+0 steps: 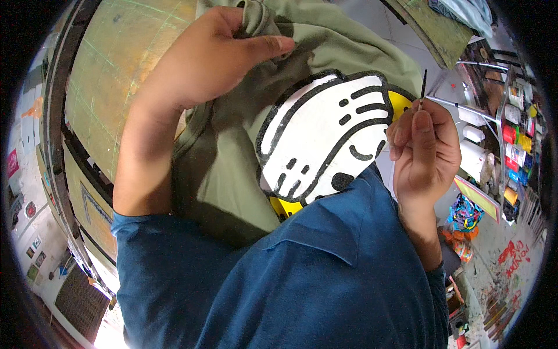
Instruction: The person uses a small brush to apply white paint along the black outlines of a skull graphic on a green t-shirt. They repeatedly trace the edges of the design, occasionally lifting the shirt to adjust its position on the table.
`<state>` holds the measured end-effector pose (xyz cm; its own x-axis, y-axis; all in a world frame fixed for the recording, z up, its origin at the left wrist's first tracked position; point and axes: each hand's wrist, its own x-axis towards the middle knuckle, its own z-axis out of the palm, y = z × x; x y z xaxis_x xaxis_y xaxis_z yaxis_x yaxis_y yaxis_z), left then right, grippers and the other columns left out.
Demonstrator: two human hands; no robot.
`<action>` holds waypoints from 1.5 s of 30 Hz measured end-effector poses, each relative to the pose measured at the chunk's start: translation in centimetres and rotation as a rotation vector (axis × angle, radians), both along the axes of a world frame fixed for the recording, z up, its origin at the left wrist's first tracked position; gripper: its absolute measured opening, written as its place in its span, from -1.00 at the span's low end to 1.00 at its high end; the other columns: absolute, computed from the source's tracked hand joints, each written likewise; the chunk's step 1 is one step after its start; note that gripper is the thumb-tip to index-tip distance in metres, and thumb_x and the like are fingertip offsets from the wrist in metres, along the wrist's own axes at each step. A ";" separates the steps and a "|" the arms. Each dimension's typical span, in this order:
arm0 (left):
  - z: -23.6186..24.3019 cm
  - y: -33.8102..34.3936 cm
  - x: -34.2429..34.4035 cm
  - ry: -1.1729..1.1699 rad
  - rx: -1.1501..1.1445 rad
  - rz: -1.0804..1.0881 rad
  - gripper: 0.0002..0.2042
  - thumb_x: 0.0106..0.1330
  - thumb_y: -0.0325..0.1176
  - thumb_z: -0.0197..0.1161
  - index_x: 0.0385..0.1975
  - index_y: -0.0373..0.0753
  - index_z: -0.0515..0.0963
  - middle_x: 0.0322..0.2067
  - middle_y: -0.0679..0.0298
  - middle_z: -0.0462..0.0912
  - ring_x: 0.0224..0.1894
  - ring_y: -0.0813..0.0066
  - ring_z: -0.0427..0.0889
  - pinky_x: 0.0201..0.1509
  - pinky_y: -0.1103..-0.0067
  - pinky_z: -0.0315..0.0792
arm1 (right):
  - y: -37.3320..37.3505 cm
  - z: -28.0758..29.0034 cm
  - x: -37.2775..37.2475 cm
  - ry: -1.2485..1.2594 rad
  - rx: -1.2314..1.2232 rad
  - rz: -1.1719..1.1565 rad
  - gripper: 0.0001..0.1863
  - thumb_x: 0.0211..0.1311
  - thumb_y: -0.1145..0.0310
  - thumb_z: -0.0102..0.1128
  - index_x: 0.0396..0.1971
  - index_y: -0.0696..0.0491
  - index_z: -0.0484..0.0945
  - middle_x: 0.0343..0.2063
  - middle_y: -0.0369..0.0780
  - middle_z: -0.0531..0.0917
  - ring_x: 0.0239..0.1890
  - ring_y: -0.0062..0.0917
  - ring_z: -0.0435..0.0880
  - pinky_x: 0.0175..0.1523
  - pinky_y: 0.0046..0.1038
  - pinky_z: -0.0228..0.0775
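Note:
My left hand (203,61) is at the upper middle, its fingers closed on a fold of an olive-green garment (226,174) near the top edge. The garment bears a large cartoon design (308,139) in white with thick black outlines and yellow parts. My right hand (427,145) is at the right of the design, pinching a thin paintbrush (424,84) upright, its dark tip pointing up. The lower part of the design is hidden behind my blue shirt.
A greenish board (104,64) with grid lines lies at the left, under the garment's edge. Another board (442,41) with cloth on it is at the top right. A rack (500,104) of colourful paint containers stands at the right, above a paint-marked floor (517,279).

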<state>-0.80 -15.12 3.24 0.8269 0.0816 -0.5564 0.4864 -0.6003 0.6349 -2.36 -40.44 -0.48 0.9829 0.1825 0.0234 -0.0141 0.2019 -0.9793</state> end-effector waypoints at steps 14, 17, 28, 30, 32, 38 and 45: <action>-3.8 -0.9 -1.1 -0.252 -0.306 0.168 -0.80 0.22 -0.27 0.32 -0.34 -0.29 0.64 -0.52 0.37 0.66 -0.55 0.70 0.55 -0.49 0.69 0.41 | 1.8 0.0 -1.2 0.071 -0.115 0.100 -0.88 0.31 0.54 0.05 -0.23 0.26 0.49 -0.64 -0.24 0.56 -0.70 -0.78 0.36 -0.60 -0.72 0.14; -3.7 -0.9 -1.4 -0.246 -0.317 0.285 -0.82 0.21 -0.30 0.33 -0.34 -0.30 0.64 -0.51 0.36 0.66 -0.54 0.69 0.55 -0.47 0.68 0.42 | 2.5 0.2 -1.3 0.061 -0.233 0.126 -0.90 0.29 0.51 0.08 -0.30 0.24 0.51 -0.65 -0.28 0.58 -0.67 -0.76 0.44 -0.56 -0.70 0.22; -3.2 -1.1 -1.5 -0.260 -0.372 0.264 -0.86 0.14 -0.42 0.36 -0.33 -0.28 0.65 -0.44 0.34 0.68 -0.47 0.66 0.60 -0.40 0.72 0.44 | 2.6 -0.5 -1.2 -0.098 -0.380 0.097 -0.95 0.18 0.56 0.18 -0.39 0.22 0.56 -0.73 -0.31 0.54 -0.68 -0.77 0.47 -0.58 -0.70 0.21; -3.3 -1.6 -1.5 -0.313 -0.369 0.340 -0.87 0.15 -0.44 0.36 -0.32 -0.27 0.65 -0.43 0.33 0.69 -0.45 0.66 0.60 -0.37 0.73 0.45 | 2.4 -0.8 -1.0 -0.188 -0.433 0.118 -0.96 0.16 0.57 0.19 -0.41 0.22 0.57 -0.73 -0.32 0.54 -0.70 -0.79 0.44 -0.60 -0.71 0.18; -3.9 -1.5 -1.3 -0.342 -0.424 0.340 -0.87 0.15 -0.45 0.35 -0.31 -0.28 0.65 -0.42 0.33 0.69 -0.44 0.66 0.61 -0.35 0.73 0.45 | 2.3 -1.0 -0.9 -0.214 -0.460 0.128 -0.97 0.15 0.58 0.19 -0.43 0.22 0.58 -0.73 -0.33 0.54 -0.71 -0.81 0.43 -0.61 -0.71 0.15; -4.7 -1.5 -1.5 -0.417 -0.489 0.378 -0.88 0.18 -0.49 0.31 -0.29 -0.29 0.65 -0.42 0.31 0.69 -0.43 0.63 0.62 -0.35 0.72 0.46 | 2.4 -0.8 -0.5 -0.179 -0.453 0.132 -0.98 0.13 0.59 0.20 -0.43 0.20 0.58 -0.73 -0.33 0.54 -0.72 -0.83 0.41 -0.62 -0.70 0.15; -4.5 -1.5 -1.6 -0.455 -0.430 0.356 -0.89 0.20 -0.50 0.29 -0.29 -0.30 0.65 -0.40 0.29 0.70 -0.42 0.62 0.63 -0.34 0.71 0.47 | 2.7 -0.3 -0.4 -0.162 -0.508 0.174 -0.98 0.13 0.56 0.20 -0.47 0.16 0.58 -0.74 -0.31 0.54 -0.72 -0.79 0.43 -0.62 -0.66 0.19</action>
